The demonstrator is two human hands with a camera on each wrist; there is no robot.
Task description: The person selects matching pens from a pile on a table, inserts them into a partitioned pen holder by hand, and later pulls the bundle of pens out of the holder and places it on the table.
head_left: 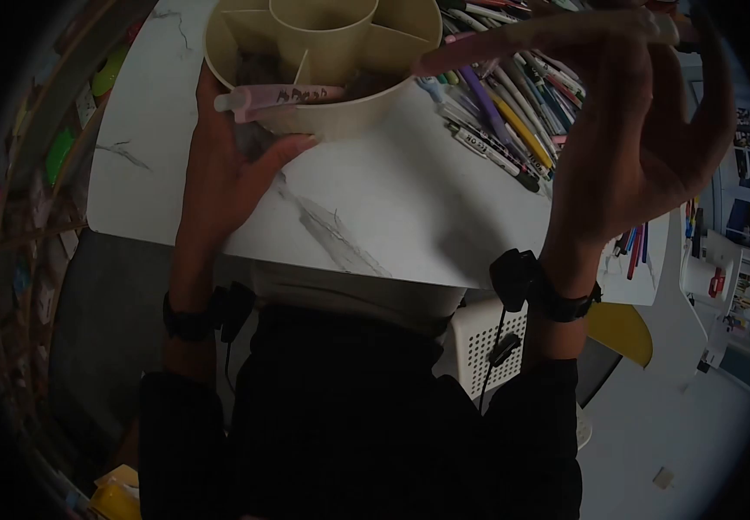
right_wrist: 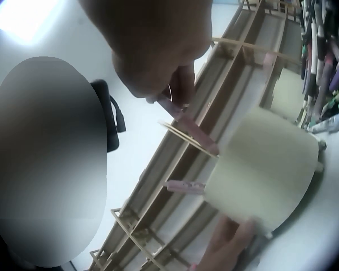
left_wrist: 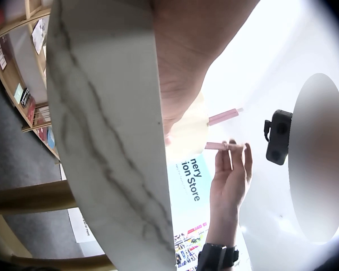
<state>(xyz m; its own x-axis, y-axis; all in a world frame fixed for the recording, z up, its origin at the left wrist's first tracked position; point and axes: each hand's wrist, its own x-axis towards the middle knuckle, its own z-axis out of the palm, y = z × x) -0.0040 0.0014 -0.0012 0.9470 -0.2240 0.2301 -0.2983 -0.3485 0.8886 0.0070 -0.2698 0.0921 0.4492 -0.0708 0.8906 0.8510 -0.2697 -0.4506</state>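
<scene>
A round cream pen organizer (head_left: pixel 349 120) with several compartments stands at the top of the head view. My left hand (head_left: pixel 223 195) grips its near left side, thumb along the outer wall. One pink pen (head_left: pixel 292 95) leans in a front compartment, its pale end sticking out over the rim. My right hand (head_left: pixel 630 152) is raised to the right of the organizer and pinches another pink pen (head_left: pixel 505 42) near its far end. That pen points left, its tip close to the organizer's rim, as the right wrist view also shows.
Many loose pens and markers (head_left: pixel 500 100) lie heaped on the white marbled table (head_left: pixel 340 195), right of the organizer. More pens (head_left: pixel 633 247) lie near the table's right end. A white perforated chair (head_left: pixel 487 347) stands below the front edge. Wooden shelves (right_wrist: pixel 243 90) line the room.
</scene>
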